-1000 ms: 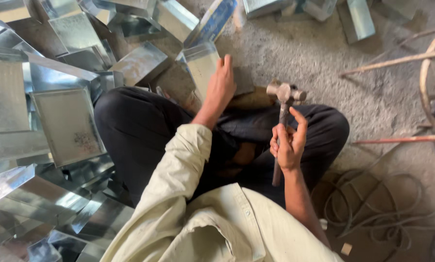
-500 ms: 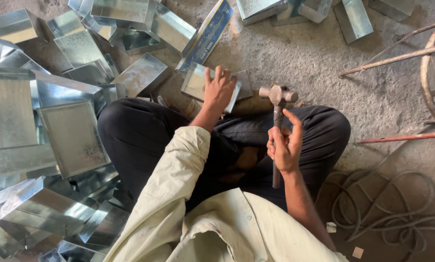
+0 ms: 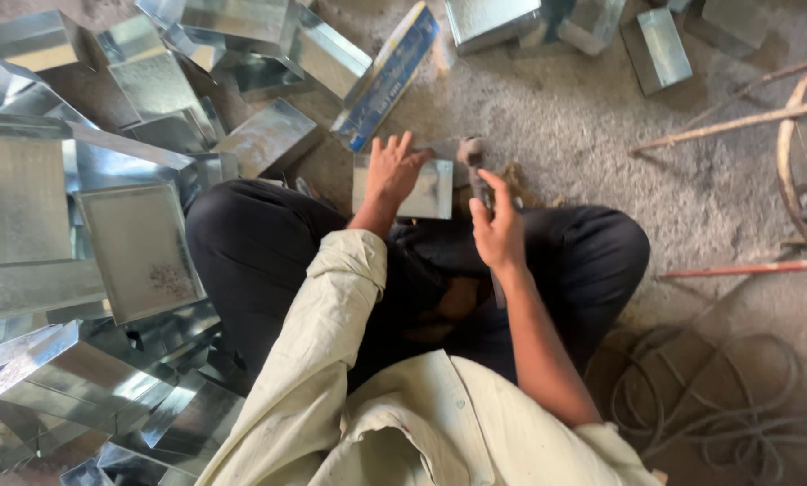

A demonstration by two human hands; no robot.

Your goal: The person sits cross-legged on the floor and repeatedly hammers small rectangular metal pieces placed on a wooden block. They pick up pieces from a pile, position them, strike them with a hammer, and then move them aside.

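Hammer axis: the hammer (image 3: 477, 180) runs near-vertical in the head view — blurred head away from the person, handle toward the lap.
Hammer head position: just beside the upper right corner of the metal sheet piece (image 3: 421, 187); contact cannot be told through the blur.
Right hand: the right hand (image 3: 500, 232) is wrapped around the handle below the head, fingers curled shut on it, forefinger raised along the shaft.
Left hand: the left hand (image 3: 392, 171) lies flat on the piece, fingers spread wide and pointing away from the body.
Work piece location: on the concrete floor (image 3: 592, 135) in front of the crossed legs, long edge running left to right.
Blue package: a long flat blue carton (image 3: 390, 76) with yellow edging lies diagonally just beyond the left fingertips.
Stock: folded galvanised boxes (image 3: 79, 216) are heaped to the person's left — more lie along the top edge.
Right side: a coiled rope (image 3: 718, 405) lies on the floor near the right knee.
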